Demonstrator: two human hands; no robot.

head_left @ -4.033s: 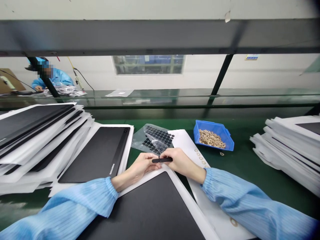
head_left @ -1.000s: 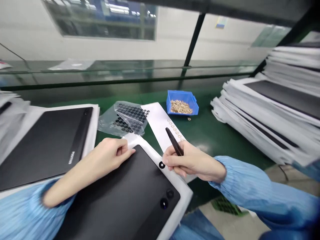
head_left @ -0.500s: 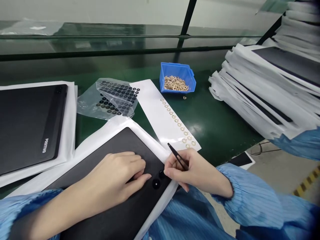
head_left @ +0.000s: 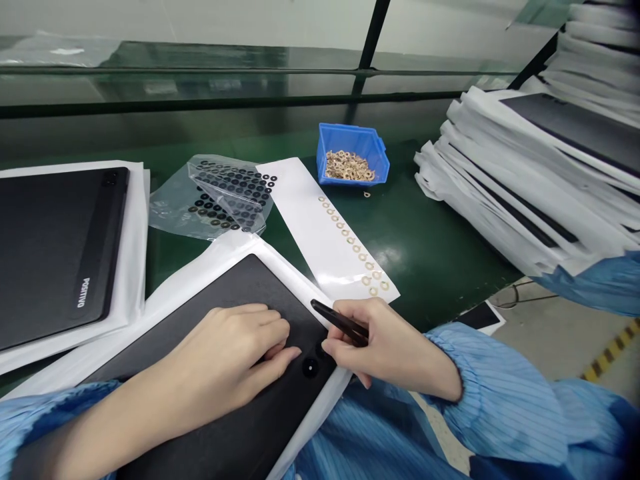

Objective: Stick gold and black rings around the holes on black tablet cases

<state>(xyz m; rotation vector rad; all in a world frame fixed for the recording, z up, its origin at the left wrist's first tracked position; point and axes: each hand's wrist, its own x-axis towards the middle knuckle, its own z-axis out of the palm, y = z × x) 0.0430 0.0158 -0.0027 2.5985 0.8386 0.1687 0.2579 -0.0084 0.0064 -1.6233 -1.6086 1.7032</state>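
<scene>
A black tablet (head_left: pixel 60 253) in white wrapping lies at far left, at nine o'clock from the left hand (head_left: pixel 230 347). The fingers (head_left: pixel 270 320) of this hand stay together and rest flat on a second black tablet (head_left: pixel 210 300). At twelve o'clock from them is a clear plastic bag (head_left: pixel 220 200) with black rings. The right hand (head_left: pixel 385 340) has its fingers clamped on black tweezers (head_left: pixel 340 321), whose tips point to ten o'clock, near a round black ring (head_left: pixel 310 367) on the second tablet. At one o'clock from the tweezers lie a white strip (head_left: pixel 320 227) with small tan rings and a blue bin (head_left: pixel 350 157). A stack of wrapped tablets (head_left: pixel 500 187) is at far right.
</scene>
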